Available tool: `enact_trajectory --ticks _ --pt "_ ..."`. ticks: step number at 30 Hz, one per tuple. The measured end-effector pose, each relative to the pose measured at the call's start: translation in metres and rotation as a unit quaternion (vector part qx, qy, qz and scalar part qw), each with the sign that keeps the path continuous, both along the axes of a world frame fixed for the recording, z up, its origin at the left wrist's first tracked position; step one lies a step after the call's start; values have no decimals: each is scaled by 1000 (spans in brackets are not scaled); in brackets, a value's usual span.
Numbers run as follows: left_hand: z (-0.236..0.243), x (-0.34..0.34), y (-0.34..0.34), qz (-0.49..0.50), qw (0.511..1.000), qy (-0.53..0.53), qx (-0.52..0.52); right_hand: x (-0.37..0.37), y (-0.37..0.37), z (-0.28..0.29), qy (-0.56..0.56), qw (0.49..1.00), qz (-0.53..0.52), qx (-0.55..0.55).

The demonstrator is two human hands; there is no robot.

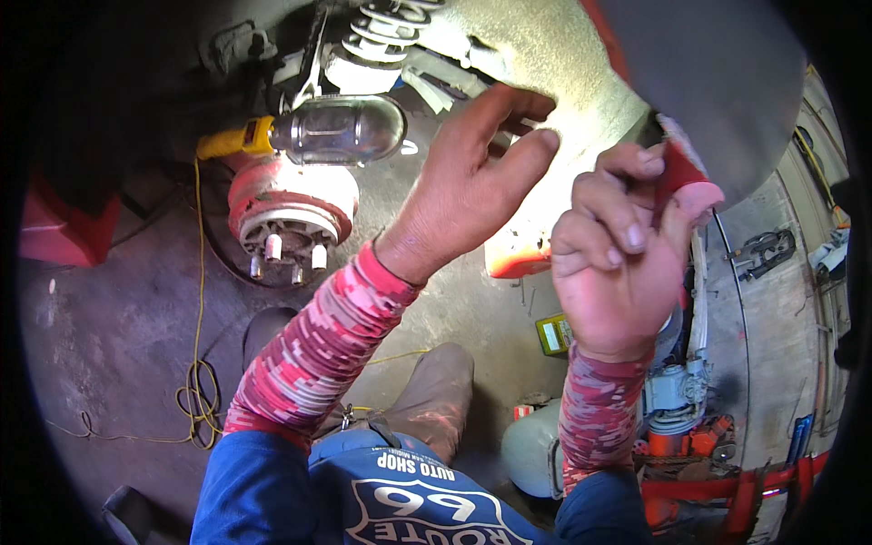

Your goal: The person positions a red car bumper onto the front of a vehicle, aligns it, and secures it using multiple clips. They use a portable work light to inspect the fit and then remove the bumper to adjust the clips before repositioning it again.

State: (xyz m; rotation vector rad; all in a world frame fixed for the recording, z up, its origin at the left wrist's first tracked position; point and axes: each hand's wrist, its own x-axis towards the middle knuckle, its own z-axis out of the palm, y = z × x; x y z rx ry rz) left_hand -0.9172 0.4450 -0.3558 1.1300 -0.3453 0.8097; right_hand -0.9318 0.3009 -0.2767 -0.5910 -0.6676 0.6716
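Observation:
My left hand [486,173] is raised beside a brightly lit, pale panel [581,86] in the wheel well. Its thumb and fingers are apart, with nothing visible between them. To its right my right hand [618,259] is turned palm toward me, fingers curled. Its thumb and forefinger pinch a red piece [679,173] at the lower edge of a dark grey body panel [727,91]. Whether that piece is loose or part of the panel I cannot tell. Left of my hands, a caged work lamp [350,129] with a yellow handle sits above a red-rimmed wheel hub [292,209] with bare studs.
A coil spring [386,36] stands behind the lamp. The lamp's yellow cord [200,300] runs down to a loop on the floor. A red box-like object [68,218] is far left. At right are a small yellow case [552,334], a grey tank [531,450] and assorted tools.

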Motion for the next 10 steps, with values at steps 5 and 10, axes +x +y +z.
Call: enact_trajectory --ticks 5,10 --pt "72 -27 20 -126 987 -77 59 2 11 -10 38 997 -64 -23" --pt "100 -35 27 -154 972 76 161 12 24 -10 30 995 -96 -21"
